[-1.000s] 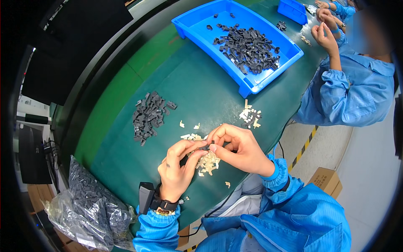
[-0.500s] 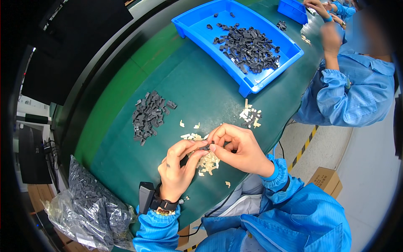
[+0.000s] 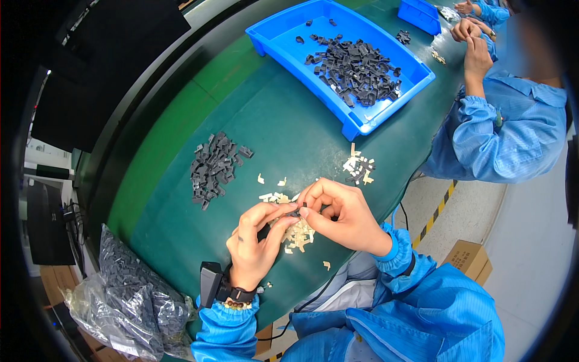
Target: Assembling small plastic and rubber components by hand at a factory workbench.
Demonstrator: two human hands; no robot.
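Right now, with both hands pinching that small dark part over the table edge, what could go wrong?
1. The small dark part, pinched between left hand and right hand, could slip and fall into the beige scraps.
2. Beige scraps near the table edge might get brushed off.

A dark green bench (image 3: 289, 127) fills the middle, with a lighter green strip along its far edge. On the bench's far side stands a bright blue tray (image 3: 362, 123) holding dark grey parts (image 3: 356, 66); a smaller blue bin (image 3: 420, 15) sits beyond the tray. A loose pile of dark grey parts (image 3: 212, 166) lies to the left of the tray. Cream-coloured scraps (image 3: 359, 169) lie scattered near the bench's front edge. A clear bag of black pieces (image 3: 129, 298) sits at the bench's near left end. Both people wear light blue finely striped sleeves (image 3: 398, 308). Beside the bench, the floor shows a yellow-and-black striped line (image 3: 437, 208).
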